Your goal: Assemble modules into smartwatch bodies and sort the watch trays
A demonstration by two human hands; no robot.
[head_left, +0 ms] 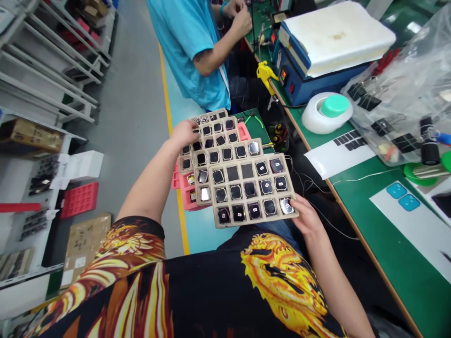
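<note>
Several overlapping beige pulp trays fan out in front of me, each holding square dark watch-like parts in rows of cells. The nearest tray [252,190] lies on top, and my right hand [306,214] grips its lower right corner with the thumb over the rim. My left hand [185,134] holds the left edge of the farthest beige tray [207,129]. A middle beige tray [225,152] sits between them. A pink tray [185,190] shows beneath the stack, mostly hidden.
A co-worker in a turquoise shirt [193,47] works at the green bench on the far side. The bench holds a blue heating machine [317,61], a white round dispenser [326,112] and a plastic bag of black clips [391,103]. Metal shelving [45,70] stands left.
</note>
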